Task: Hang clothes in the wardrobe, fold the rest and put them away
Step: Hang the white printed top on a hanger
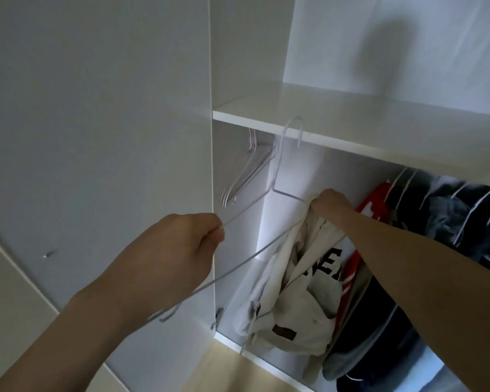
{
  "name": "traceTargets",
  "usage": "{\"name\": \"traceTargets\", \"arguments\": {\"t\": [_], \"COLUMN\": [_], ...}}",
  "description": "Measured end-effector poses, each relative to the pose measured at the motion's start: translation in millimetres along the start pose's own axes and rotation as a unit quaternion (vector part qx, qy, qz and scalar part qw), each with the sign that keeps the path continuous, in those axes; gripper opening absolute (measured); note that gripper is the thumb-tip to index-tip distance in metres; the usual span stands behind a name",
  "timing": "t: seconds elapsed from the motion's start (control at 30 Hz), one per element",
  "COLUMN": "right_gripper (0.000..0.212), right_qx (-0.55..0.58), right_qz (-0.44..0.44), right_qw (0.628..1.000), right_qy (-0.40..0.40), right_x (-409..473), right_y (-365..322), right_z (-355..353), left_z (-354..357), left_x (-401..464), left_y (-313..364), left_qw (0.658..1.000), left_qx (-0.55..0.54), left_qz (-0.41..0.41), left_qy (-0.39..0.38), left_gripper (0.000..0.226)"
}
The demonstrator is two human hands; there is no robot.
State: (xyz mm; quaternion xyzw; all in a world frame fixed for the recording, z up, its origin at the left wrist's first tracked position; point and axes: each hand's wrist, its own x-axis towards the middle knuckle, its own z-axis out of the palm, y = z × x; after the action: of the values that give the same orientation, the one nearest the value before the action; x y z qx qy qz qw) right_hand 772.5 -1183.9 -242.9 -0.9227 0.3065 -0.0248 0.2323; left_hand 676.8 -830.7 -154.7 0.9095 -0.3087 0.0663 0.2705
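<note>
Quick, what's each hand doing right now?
Left hand: closed, pinching a white wire hanger.
Right hand: closed, gripping the cream garment.

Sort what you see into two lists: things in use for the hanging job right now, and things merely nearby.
In use: left hand, right hand, white hanger, cream garment.

Nearby: spare hangers, hung clothes, shelf, wardrobe door.

Cream garment (303, 301): dark block letters, partly folded under, only "E" plus fragments legible. Brown patch (284, 333) near its hem: text too small to read.
</note>
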Motion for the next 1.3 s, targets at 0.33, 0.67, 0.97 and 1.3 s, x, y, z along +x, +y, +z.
{"name": "traceTargets", "arguments": {"t": [0.33,0.67,0.97,1.3], "right_gripper": [0.024,0.026,0.036,0.036], "right_qx": [-0.042,-0.062,-0.074,-0.072], "right_qz": [-0.041,-0.088,-0.070,-0.050], "right_qw": [0.998,0.994,0.995,0.996], "right_qy": [0.032,-0.002,0.004,-0.004], "right_x": [-6,-11,-15,-26], "right_y": [-20,-30,-22,-18], "right_z": [-13,-17,-32,-32], "left_z": [-16,-5,-17,-27], "left_x": [-19,-10,-13,-31], "left_y": [11,21,8,-3], "left_qw": [0.999,0.997,0.998,0.998], "left_qx": [0.038,0.059,0.055,0.034], "left_qz": [0.014,0.038,0.017,0.040], "left_qy": [0.010,0.008,0.018,0.039], "left_gripper": [0.031,0.042,0.032,0.034]}}
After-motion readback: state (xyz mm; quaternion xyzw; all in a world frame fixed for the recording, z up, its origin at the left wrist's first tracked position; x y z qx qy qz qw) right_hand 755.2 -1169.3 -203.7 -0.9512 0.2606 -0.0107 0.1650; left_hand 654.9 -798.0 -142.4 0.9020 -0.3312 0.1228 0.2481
